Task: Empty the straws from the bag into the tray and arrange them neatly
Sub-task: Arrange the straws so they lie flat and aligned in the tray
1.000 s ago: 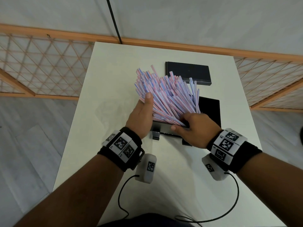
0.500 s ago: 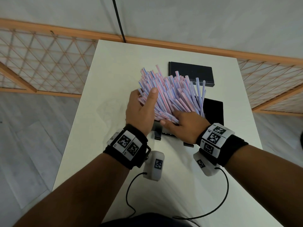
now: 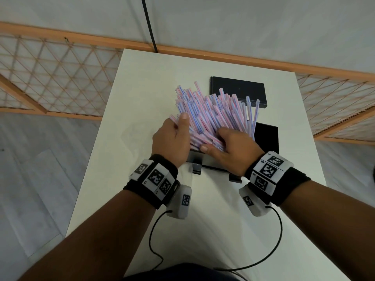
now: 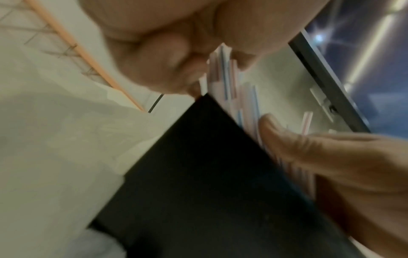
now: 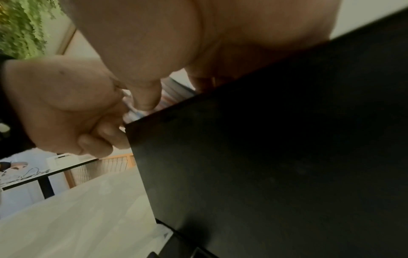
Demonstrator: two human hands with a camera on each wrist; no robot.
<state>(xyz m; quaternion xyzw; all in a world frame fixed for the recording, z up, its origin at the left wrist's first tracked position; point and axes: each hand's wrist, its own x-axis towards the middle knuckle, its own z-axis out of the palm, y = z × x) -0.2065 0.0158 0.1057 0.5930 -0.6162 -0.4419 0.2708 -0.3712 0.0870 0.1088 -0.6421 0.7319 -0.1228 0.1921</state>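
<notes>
A big bunch of pink-and-blue striped straws (image 3: 211, 114) lies fanned out over a black tray (image 3: 267, 136), their far ends sticking out past it. My left hand (image 3: 176, 134) grips the bunch's left side, thumb on top and fingers curled under the straws (image 4: 223, 69). My right hand (image 3: 227, 142) lies over the near ends, fingers bent down into the bunch and thumb (image 5: 145, 97) stretched left along the tray's (image 5: 264, 157) near edge. No bag is in view.
A flat black box (image 3: 237, 90) lies behind the straws near the white table's (image 3: 132, 98) far edge. The tray stands on small black feet (image 3: 196, 167). Wrist-camera cables trail toward me. A wooden lattice fence (image 3: 50, 78) borders the table.
My right hand has slid left and farther up over the straws. My left hand has closed in from the left, and the bunch is squeezed narrower between them.
</notes>
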